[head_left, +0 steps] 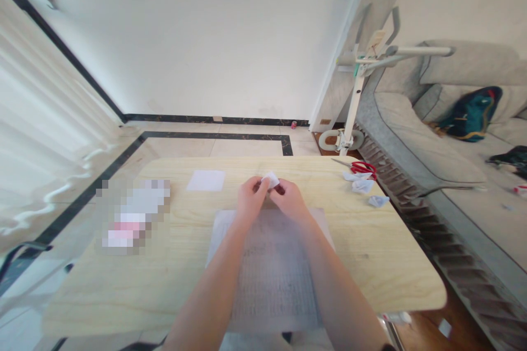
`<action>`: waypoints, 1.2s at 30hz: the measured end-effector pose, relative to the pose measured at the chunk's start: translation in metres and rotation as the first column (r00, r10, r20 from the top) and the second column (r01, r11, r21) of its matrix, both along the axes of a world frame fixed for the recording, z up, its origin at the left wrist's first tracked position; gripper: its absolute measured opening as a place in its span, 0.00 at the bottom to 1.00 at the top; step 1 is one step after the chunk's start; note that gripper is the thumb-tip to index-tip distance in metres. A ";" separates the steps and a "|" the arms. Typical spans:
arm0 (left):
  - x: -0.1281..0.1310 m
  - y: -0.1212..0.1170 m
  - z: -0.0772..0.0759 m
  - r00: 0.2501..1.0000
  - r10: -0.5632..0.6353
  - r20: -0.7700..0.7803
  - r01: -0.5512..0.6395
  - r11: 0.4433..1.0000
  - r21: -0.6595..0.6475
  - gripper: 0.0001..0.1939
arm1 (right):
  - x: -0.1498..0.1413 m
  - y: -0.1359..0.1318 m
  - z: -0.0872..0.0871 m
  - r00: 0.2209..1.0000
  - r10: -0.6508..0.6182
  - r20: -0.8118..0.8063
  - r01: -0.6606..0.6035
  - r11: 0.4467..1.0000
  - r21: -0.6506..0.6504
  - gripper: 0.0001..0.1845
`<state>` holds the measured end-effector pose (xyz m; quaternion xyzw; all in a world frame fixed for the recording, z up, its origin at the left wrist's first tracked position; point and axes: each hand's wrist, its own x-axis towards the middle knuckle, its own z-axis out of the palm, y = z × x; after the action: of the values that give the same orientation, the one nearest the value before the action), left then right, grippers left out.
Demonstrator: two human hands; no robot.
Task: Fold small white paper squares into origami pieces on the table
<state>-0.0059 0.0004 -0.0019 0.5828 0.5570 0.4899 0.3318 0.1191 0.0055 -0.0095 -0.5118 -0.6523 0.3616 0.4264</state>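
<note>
My left hand [251, 196] and my right hand [289, 196] meet above the far middle of the table. Between their fingertips they pinch a small piece of folded white paper [270, 180]. Its lower part is hidden by my thumbs and fingers. Under my forearms lies a large printed sheet [275, 274], its text too blurred to read. A flat white sheet of paper [206, 180] rests to the left of my hands. Several folded paper pieces [362, 185] sit at the right side, close to red-handled scissors [362, 169].
The wooden table [173, 279] has rounded corners. A pixelated, blurred-out item [138, 214] occupies its left side. Beyond the right edge stand white exercise equipment [352, 98] and a grey sofa [444, 153] with a dark teal bag [473, 114]. A white curtain [45, 104] hangs at left.
</note>
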 end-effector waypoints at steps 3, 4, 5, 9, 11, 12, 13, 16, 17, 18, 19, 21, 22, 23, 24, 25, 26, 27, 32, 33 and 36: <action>0.000 0.000 -0.001 1.000 0.011 0.001 -0.011 1.000 0.018 0.16 | -0.001 -0.001 0.001 1.000 -0.012 0.026 0.012 1.000 0.008 0.06; 0.001 0.001 -0.001 1.000 0.012 0.004 -0.012 1.000 0.015 0.15 | -0.001 0.000 0.001 0.999 -0.011 0.031 0.010 1.000 0.006 0.07; 0.001 0.001 -0.001 1.000 0.011 0.010 -0.011 1.000 0.008 0.15 | -0.001 0.000 0.001 0.999 -0.008 0.032 0.008 1.000 0.002 0.07; 0.000 0.001 0.001 0.999 0.011 0.049 -0.010 1.000 -0.012 0.16 | 0.001 0.003 -0.002 1.000 -0.016 -0.010 0.016 1.000 0.007 0.06; 0.001 0.001 0.003 0.998 0.007 0.061 -0.006 1.000 -0.012 0.16 | 0.003 0.005 -0.003 0.996 -0.048 -0.069 0.049 0.999 0.017 0.05; 0.001 0.000 0.003 0.998 0.001 0.066 0.000 1.000 -0.016 0.16 | 0.003 0.006 -0.004 0.992 -0.058 -0.109 0.060 0.998 0.013 0.05; 0.001 0.000 0.004 0.997 -0.009 0.072 0.011 1.000 -0.023 0.15 | 0.004 0.006 -0.004 0.986 -0.063 -0.152 0.065 0.998 0.005 0.06; 0.003 0.000 0.003 0.992 -0.059 0.112 0.066 0.996 -0.056 0.15 | 0.004 0.006 -0.003 0.965 -0.058 -0.254 0.054 0.998 -0.022 0.06; 0.003 0.000 0.003 0.989 -0.073 0.125 0.082 0.994 -0.066 0.16 | 0.004 0.006 -0.002 0.961 -0.058 -0.271 0.052 0.998 -0.029 0.06; 0.004 0.000 0.002 0.988 -0.083 0.134 0.093 0.993 -0.073 0.16 | 0.004 0.006 -0.002 0.958 -0.063 -0.281 0.055 0.998 -0.034 0.05; 0.004 0.000 0.002 0.987 -0.087 0.136 0.098 0.992 -0.075 0.16 | 0.004 0.006 -0.001 0.956 -0.064 -0.286 0.055 0.998 -0.038 0.05; 0.004 0.000 0.001 0.988 -0.088 0.124 0.098 0.993 -0.070 0.15 | 0.004 0.005 0.000 0.958 -0.055 -0.281 0.045 0.998 -0.042 0.05; 0.004 0.000 0.001 0.989 -0.090 0.117 0.098 0.993 -0.066 0.15 | 0.004 0.005 0.000 0.960 -0.051 -0.274 0.041 0.998 -0.041 0.05; 0.004 0.000 0.001 0.990 -0.092 0.110 0.100 0.993 -0.063 0.15 | 0.004 0.005 0.000 0.963 -0.050 -0.266 0.041 0.998 -0.039 0.05; 0.004 0.000 0.001 0.990 -0.094 0.104 0.101 0.993 -0.061 0.15 | 0.004 0.005 0.000 0.965 -0.050 -0.257 0.043 0.998 -0.035 0.05; 0.004 -0.001 0.001 0.990 -0.097 0.099 0.103 0.993 -0.059 0.15 | 0.004 0.005 0.001 0.968 -0.053 -0.246 0.046 0.998 -0.031 0.05; 0.004 -0.001 0.002 0.991 -0.100 0.094 0.105 0.993 -0.057 0.15 | 0.004 0.005 0.001 0.970 -0.057 -0.236 0.052 0.998 -0.028 0.06; 0.004 -0.001 0.002 0.991 -0.102 0.090 0.107 0.993 -0.053 0.15 | 0.004 0.005 0.001 0.973 -0.063 -0.223 0.059 0.998 -0.026 0.06; 0.004 -0.001 0.000 0.991 -0.117 0.058 0.120 0.992 -0.036 0.13 | 0.005 0.006 0.000 0.982 -0.121 -0.143 0.121 0.993 -0.010 0.07; 0.004 -0.001 -0.001 0.992 -0.119 0.044 0.121 0.992 -0.035 0.13 | 0.005 0.006 0.000 0.983 -0.128 -0.132 0.128 0.992 -0.007 0.07; 0.003 0.001 -0.005 0.993 -0.113 -0.026 0.112 0.993 -0.031 0.12 | 0.005 0.006 -0.001 0.985 -0.148 -0.091 0.149 0.989 0.003 0.07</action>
<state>-0.0026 0.0013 -0.0074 0.6151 0.5350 0.4541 0.3595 0.1237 0.0113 -0.0106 -0.5399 -0.5943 0.3483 0.4838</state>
